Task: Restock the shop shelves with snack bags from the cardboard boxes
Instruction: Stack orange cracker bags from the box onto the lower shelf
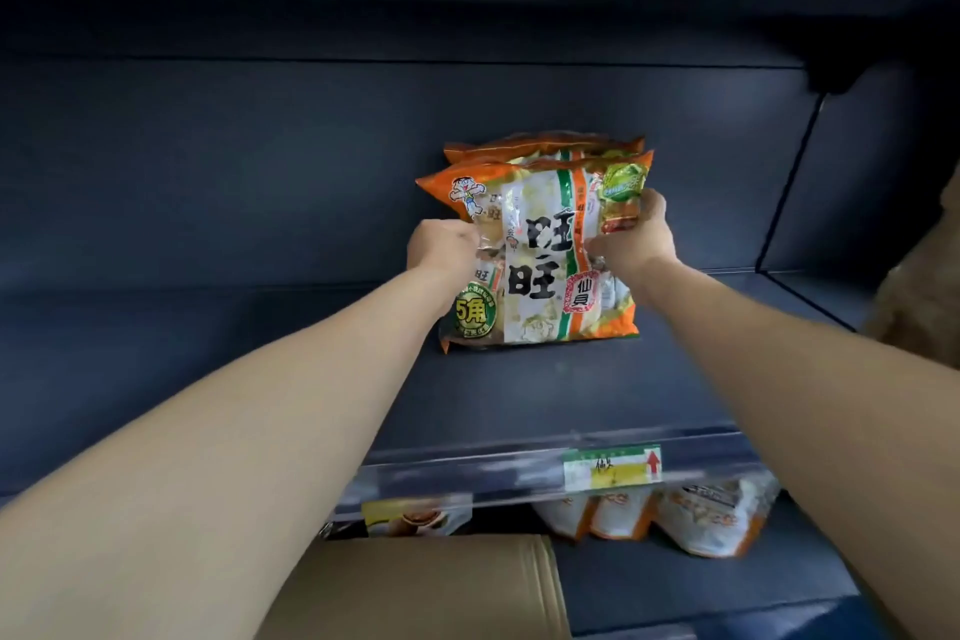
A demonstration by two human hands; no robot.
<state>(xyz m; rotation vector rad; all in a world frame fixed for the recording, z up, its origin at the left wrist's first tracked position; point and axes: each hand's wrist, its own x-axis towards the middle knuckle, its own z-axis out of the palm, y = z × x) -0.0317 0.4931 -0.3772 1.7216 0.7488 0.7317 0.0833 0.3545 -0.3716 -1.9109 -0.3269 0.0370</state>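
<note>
An orange and white snack bag (540, 255) stands upright on the dark shelf (260, 353), its bottom edge on the board. A second bag of the same kind (540, 145) stands right behind it, mostly hidden. My left hand (441, 244) grips the front bag's left edge, and my right hand (636, 237) grips its right edge, fingers curled round the side. Both arms reach forward into the shelf bay. A cardboard box (431, 587) is below, at the bottom middle.
A thin divider (789, 182) bounds the bay on the right, with a brown object (919, 296) beyond it. A price label (613, 468) sits on the clear front rail. On the lower shelf lie several white and orange bags (696, 520) and a yellow pack (415, 517).
</note>
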